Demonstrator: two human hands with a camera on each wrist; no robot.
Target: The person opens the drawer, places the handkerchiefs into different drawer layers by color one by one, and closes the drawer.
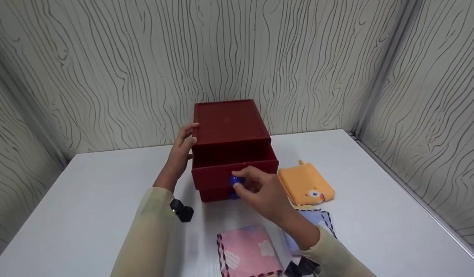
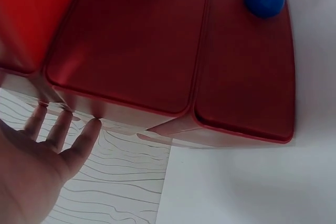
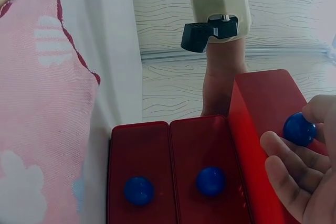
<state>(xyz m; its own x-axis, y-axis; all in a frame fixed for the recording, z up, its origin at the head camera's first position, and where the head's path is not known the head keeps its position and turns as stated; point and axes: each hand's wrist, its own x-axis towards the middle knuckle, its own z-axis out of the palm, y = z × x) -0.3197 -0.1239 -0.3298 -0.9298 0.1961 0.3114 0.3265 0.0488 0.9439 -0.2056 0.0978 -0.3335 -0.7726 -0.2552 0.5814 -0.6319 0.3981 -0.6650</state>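
With the red cabinet point(image 1: 229, 123) on the white table point(image 1: 106, 211), its top drawer point(image 1: 211, 179) jutting out, the right hand point(image 1: 262, 188) pinches the round knob point(image 1: 234, 179) while the left hand point(image 1: 179, 154), fingers apart, touches the side; that light touch might let a hard tug drag or tip the box. The cabinet looks like smooth plastic, the knob glossy blue, the pink cloth point(image 1: 248, 250) in front soft, folded and trimmed with dark edging.

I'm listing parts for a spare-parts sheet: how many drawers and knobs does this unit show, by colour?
Red drawers: 3
Blue knobs: 3 (one pinched by the right hand)
Total: 6
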